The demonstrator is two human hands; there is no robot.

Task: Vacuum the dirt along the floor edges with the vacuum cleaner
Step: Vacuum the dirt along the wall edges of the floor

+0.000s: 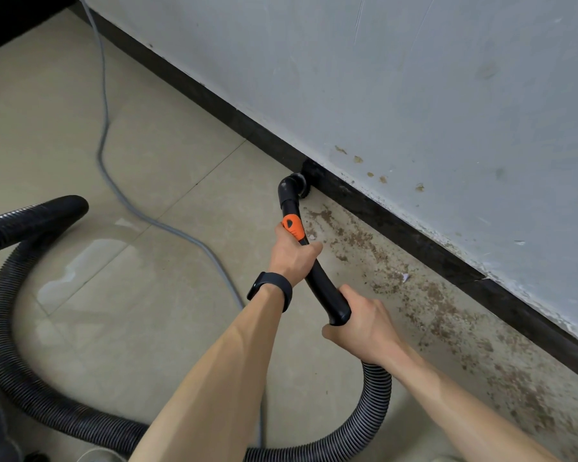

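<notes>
Vacuum wand (317,275) held in both hands, nozzle (297,184) at the floor edge.

Left hand (292,255): fingers curled round the wand just behind its orange collar (293,227); black wristband (271,290) on that wrist; right hand (364,325): wrapped round the wand's near end, where the ribbed hose (376,398) joins; nozzle touching the black skirting board (414,235) at the foot of the grey wall (381,78); brown dirt (431,295) strewn on the tiled floor (167,155) along the skirting, from just beside the nozzle rightward; hose looping under the arms and away left; grey cable (104,128) lying across the tiles, apart from the dirt.
</notes>
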